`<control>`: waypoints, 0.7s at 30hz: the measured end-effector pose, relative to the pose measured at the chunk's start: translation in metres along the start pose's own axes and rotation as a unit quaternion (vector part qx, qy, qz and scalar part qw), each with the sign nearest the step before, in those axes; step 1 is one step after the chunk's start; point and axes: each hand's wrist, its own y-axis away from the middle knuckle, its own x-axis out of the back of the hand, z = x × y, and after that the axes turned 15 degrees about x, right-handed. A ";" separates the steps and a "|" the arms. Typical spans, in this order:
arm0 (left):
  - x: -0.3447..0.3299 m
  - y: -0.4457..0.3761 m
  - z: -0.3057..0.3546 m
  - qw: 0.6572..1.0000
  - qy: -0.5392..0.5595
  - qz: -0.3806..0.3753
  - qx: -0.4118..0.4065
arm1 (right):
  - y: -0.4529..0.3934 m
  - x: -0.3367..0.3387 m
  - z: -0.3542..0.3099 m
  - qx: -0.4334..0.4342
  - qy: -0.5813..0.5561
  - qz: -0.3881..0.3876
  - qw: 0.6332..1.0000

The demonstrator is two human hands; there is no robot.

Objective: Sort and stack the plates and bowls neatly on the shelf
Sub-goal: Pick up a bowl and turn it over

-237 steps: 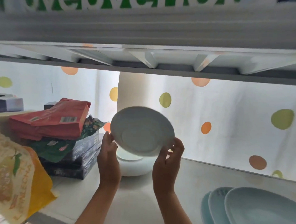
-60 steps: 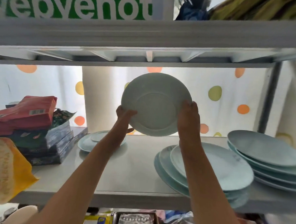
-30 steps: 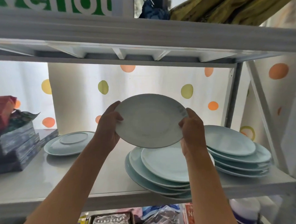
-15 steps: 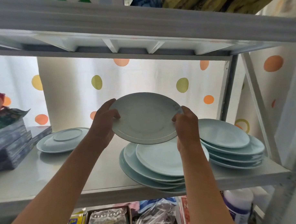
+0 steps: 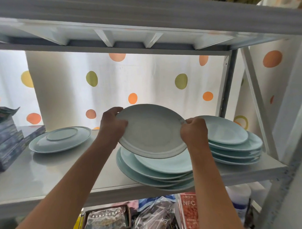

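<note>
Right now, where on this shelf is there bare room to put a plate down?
Bare shelf lies between the left plates and the middle stack, reaching the front edge. The right half is crowded: the middle stack overhangs the front edge, close beside the right stack, and both hands hold a plate above it.

home storeroom | metal shelf (image 5: 46, 179) | plates (image 5: 233, 139) | packaged food (image 5: 106, 222)

We hold a plate over the shelf.
Our left hand (image 5: 113, 127) and right hand (image 5: 193, 131) grip a pale plate (image 5: 151, 131) by its rims, above the middle stack (image 5: 153, 167).
</note>
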 end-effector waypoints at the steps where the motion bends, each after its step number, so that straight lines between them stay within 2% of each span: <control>1: 0.000 -0.003 -0.002 1.000 -0.025 0.004 0.009 | 0.001 -0.001 0.000 -0.006 0.027 -0.019 0.999; 6: 0.002 -0.011 -0.011 0.991 -0.130 0.032 0.011 | 0.008 -0.005 -0.010 -0.031 0.108 -0.091 0.989; 9: 0.005 -0.011 -0.018 0.973 -0.227 0.042 0.013 | 0.012 -0.009 -0.009 -0.026 0.141 -0.131 0.981; 14: 0.005 -0.012 -0.026 0.938 -0.344 0.014 0.043 | 0.015 -0.016 -0.011 -0.046 0.197 -0.181 0.962; 18: 0.005 -0.013 -0.023 0.931 -0.361 -0.001 0.046 | 0.014 -0.013 -0.014 -0.041 0.236 -0.216 0.947; 21: 0.004 -0.009 -0.018 0.933 -0.357 -0.010 0.051 | 0.012 -0.011 -0.019 -0.036 0.248 -0.200 0.947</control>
